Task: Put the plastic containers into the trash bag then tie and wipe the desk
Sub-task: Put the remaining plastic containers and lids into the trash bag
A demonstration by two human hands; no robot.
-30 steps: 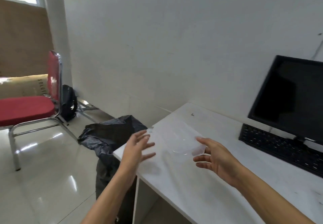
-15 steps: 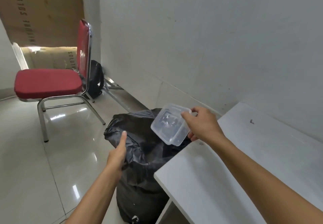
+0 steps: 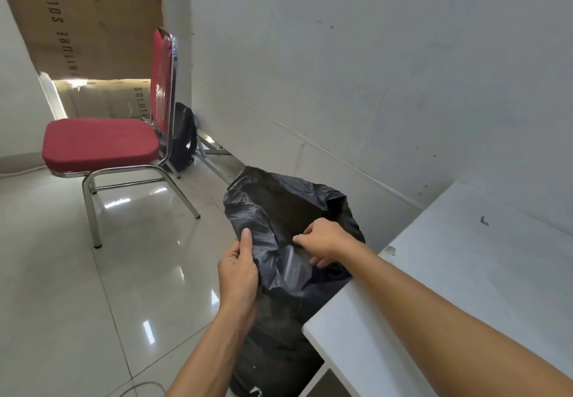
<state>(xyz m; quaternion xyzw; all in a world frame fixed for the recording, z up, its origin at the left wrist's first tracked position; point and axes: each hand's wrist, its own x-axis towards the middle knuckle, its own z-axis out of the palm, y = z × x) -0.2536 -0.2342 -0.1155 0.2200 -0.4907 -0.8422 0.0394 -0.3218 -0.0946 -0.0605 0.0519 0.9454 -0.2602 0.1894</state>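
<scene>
A black trash bag (image 3: 279, 204) stands open on the floor against the left end of the white desk (image 3: 465, 272). My left hand (image 3: 238, 269) grips the bag's near left rim, thumb pointing up. My right hand (image 3: 325, 241) reaches over the desk corner into the bag's mouth with its fingers curled. A pale translucent piece of the plastic container (image 3: 296, 265) shows just under those fingers, between them and the black plastic; the rest of it is hidden in the folds.
A red chair (image 3: 99, 145) with chrome legs stands on the glossy tiled floor to the left. A black backpack (image 3: 183, 136) leans at the wall behind it. Cardboard sheets (image 3: 86, 24) stand at the back. The grey wall runs close behind the bag and desk.
My right hand has gone from holding the container above the bag down into its mouth. My left hand has closed on the bag's rim. My view has moved closer to the bag.
</scene>
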